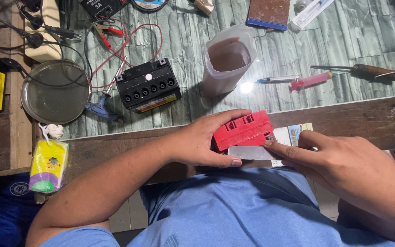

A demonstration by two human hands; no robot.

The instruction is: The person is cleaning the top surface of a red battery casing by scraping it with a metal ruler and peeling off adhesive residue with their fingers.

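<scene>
Two hands met on a red battery (244, 130) at the near wooden edge of the tabletop (366, 114). The left hand (204, 141) had its fingers (227, 114) clamped on the battery, curled over its top with the thumb under its near edge. The right hand (344, 167) pressed thumb and forefinger together on a flat grey strip (251, 153) lying against the battery's near side (what the strip was made of could not be told).

Just behind the right hand lay a small printed card (293, 132). Farther out on the green tabletop stood a white plastic jug (227, 61), and left of it a black battery (148, 85) with red wires (129, 43) leading to it. Right of the jug lay a clear syringe (277, 79), a pink syringe (309, 82) and a screwdriver (362, 71). At the far left sat a round metal lid (55, 91), with a pack of tissues (48, 165) nearer the person.
</scene>
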